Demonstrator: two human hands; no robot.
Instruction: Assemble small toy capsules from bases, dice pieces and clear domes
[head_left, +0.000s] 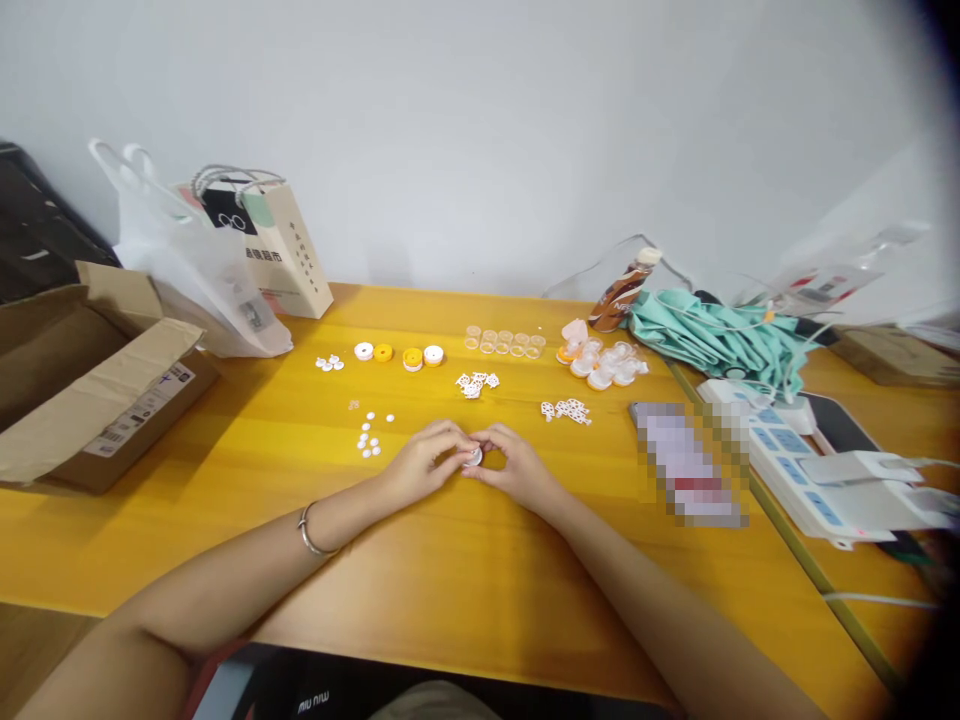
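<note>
Both hands meet over the middle of the table, pinching one small round white plastic part between them. My left hand grips it from the left with thumb and fingertips. From the other side, my right hand curls its thumb and forefinger around the same part. Fingers cover much of it. Left of my hands lie several small white discs. Just beyond is a pile of white openwork pieces, with a second openwork pile to the right. Several clear cups stand in a row behind.
White and yellow round caps sit at the back left, and lidded clear pieces at the back right. An open cardboard box and bags flank the left. A phone, power strip, bottle and green umbrella occupy the right.
</note>
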